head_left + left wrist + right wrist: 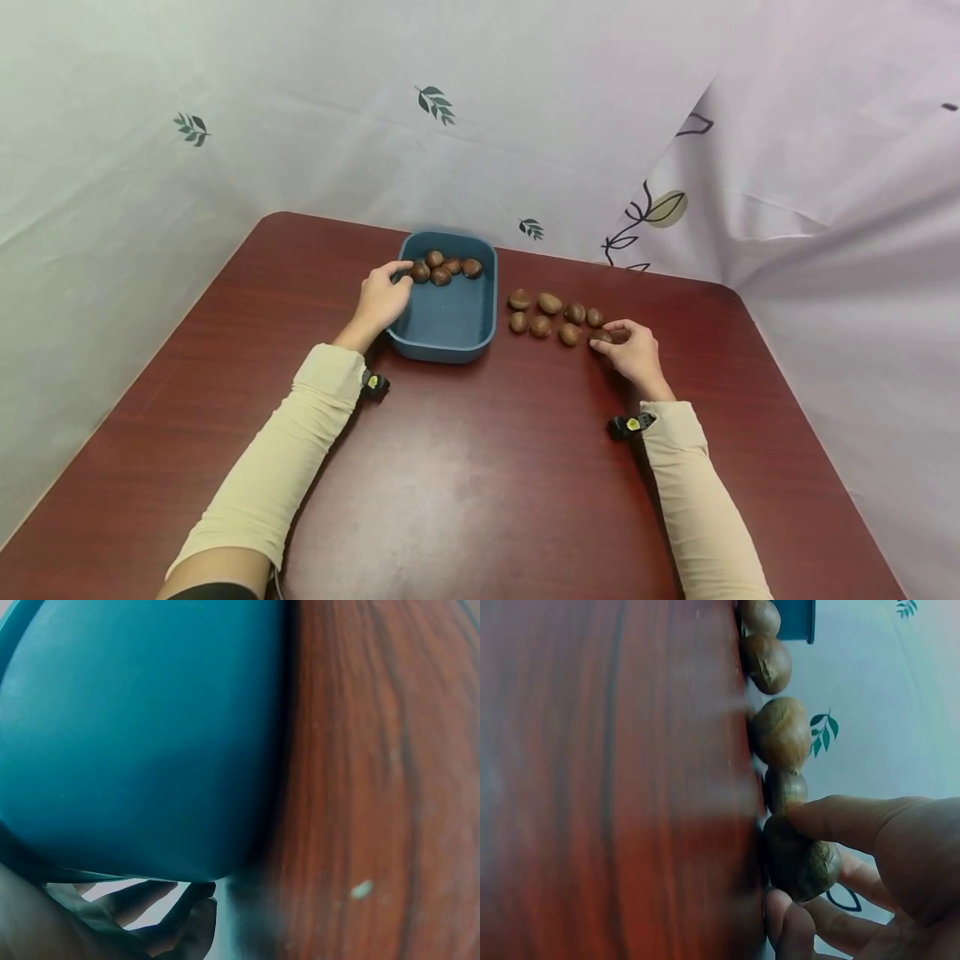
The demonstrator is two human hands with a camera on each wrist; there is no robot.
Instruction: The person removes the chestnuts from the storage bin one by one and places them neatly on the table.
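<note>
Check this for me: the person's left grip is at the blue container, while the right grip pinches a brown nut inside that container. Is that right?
Not quite: the right grip pinches a brown nut on the table, to the right of the blue container, not inside it, as the head view shows. The left grip is indeed at the blue container.

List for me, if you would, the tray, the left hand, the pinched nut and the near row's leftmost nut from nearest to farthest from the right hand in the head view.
1. Pinched nut: in the fingers of the right hand.
2. Leftmost near-row nut: to that hand's left.
3. Tray: left of that nut.
4. Left hand: at the tray's left side.
</note>
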